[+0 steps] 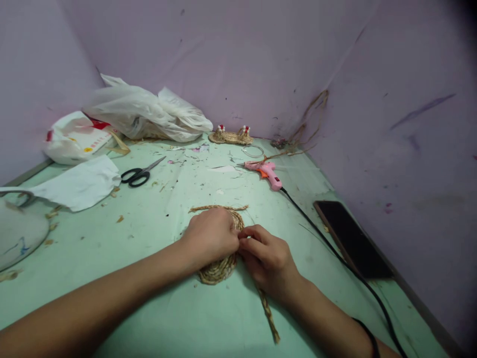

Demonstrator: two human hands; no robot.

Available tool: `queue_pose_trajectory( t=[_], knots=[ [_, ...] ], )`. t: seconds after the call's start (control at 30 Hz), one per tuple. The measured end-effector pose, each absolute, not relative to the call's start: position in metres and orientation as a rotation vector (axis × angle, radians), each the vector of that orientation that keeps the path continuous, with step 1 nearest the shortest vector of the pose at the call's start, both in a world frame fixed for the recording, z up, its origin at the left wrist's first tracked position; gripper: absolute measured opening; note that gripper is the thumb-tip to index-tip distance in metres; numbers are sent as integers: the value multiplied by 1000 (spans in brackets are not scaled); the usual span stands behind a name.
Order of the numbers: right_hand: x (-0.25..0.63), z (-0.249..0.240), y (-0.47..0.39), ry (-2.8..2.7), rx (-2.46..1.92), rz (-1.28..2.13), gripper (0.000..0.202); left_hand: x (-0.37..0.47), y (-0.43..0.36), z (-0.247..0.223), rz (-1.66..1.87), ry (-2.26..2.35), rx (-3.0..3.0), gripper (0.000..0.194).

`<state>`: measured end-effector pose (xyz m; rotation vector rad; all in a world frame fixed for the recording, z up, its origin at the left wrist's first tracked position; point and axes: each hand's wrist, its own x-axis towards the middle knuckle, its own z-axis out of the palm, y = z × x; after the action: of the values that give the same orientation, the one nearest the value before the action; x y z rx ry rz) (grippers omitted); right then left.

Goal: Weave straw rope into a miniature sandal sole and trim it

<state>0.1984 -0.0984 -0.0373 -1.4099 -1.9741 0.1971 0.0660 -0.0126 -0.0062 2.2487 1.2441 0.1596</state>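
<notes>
A coiled sole (219,271) of braided straw lies flat on the green tabletop in front of me. My left hand (214,233) rests over its middle with the fingers curled closed at its right edge, hiding much of the coil. Meeting those fingertips, my right hand (266,251) is closed in a pinch at the same edge. What the pinch holds is hidden. From under the right hand a loose braided straw cord (268,315) runs toward me. Another short braid (218,207) lies across the far end of the sole, and a thin thread shows near it.
A pink glue gun (263,171) lies beyond my right hand, its black cable (328,243) running past a phone (352,238). Black-handled scissors (141,174) lie left. Behind are a plastic bag (149,112), a finished straw slipper shape (231,138) with beads, and a wire ring (253,151).
</notes>
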Motion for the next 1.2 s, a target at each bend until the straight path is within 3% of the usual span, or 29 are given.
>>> queue_pose_trajectory(
  t=[0.23, 0.53, 0.7, 0.83, 1.0, 1.2],
  knots=[
    [202, -35, -88, -1857, -1146, 409, 19, 65, -6, -2, 15, 1243, 2181, 18],
    [202, -37, -87, -1865, -1152, 532, 16, 64, -6, -3, 41, 1235, 2166, 15],
    [198, -36, -82, -1364, -1439, 967, 4, 56, -2, -3, 73, 1078, 2116, 14],
    [190, -29, -77, -975, -1497, 1208, 15, 44, -1, 10, 8, 1063, 2210, 16],
    [186, -24, -77, -910, -1556, 1189, 12, 36, -9, 34, -97, 1109, 2362, 17],
    [190, -27, -82, -1147, -1532, 1066, 5, 45, -19, 48, 93, 775, 2487, 16]
  ],
)
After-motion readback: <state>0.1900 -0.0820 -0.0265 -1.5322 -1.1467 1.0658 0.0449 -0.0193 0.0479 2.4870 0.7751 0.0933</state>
